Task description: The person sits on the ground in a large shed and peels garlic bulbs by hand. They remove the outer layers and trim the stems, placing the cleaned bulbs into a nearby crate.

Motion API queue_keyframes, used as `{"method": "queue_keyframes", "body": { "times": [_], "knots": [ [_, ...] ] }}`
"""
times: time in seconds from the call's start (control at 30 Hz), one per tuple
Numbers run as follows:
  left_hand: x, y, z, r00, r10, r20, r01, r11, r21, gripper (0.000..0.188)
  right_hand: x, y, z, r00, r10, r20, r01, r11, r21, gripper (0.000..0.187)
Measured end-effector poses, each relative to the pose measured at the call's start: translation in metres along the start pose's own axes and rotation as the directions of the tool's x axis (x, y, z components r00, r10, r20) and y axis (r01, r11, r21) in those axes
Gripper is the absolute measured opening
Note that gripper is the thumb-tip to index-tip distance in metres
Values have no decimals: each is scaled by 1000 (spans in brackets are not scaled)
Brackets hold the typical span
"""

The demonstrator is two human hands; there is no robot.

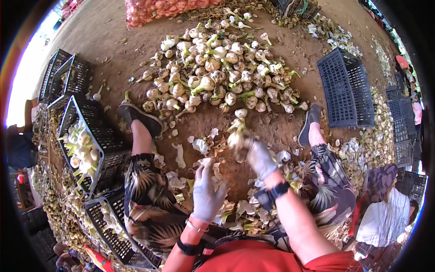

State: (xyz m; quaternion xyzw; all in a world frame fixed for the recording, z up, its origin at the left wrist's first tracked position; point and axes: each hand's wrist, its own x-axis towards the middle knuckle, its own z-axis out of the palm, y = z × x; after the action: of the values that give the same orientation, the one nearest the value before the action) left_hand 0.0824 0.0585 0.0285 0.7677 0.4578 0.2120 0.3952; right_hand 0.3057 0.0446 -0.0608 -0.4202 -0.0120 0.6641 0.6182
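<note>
A large heap of garlic bulbs with cut stems lies on the dirt floor in front of me. My right hand, in a pale, soiled glove, reaches toward its near edge. The fingers are smeared by motion beside a blurred garlic bulb, and I cannot tell whether they grip it. My left hand, gloved too, hangs nearer to me with its fingers extended and the thumb apart; nothing shows in it. Loose garlic skins lie beneath and around both hands.
At my left, a black crate holds trimmed garlic, and another crate sits by my leg. A black crate stands at the far right. Beyond the heap is a filled red mesh sack. Another person is at the lower right.
</note>
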Motion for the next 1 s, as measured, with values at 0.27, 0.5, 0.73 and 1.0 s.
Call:
{"method": "queue_keyframes", "body": {
  "times": [0.27, 0.5, 0.73, 1.0],
  "knots": [
    [-40, 7, -14, 999, 37, -30, -39, 997, -63, 62, -112, 53, 52, 932, -362, 7, 219, 550, -806, 39],
    [-71, 32, -37, 983, -171, 64, 174, 775, -607, 56, -152, 37, 92, 882, -437, 175, 337, 325, -884, 21],
    [-86, 38, -38, 994, -106, 14, 85, 704, -705, 52, -179, 33, 89, 933, -320, 162, 334, 608, -720, 23],
    [-93, 45, -47, 970, -233, 67, 182, 519, -835, 45, -195, 21, 108, 966, -177, 191, 254, 799, -545, 32]
  ]
}}
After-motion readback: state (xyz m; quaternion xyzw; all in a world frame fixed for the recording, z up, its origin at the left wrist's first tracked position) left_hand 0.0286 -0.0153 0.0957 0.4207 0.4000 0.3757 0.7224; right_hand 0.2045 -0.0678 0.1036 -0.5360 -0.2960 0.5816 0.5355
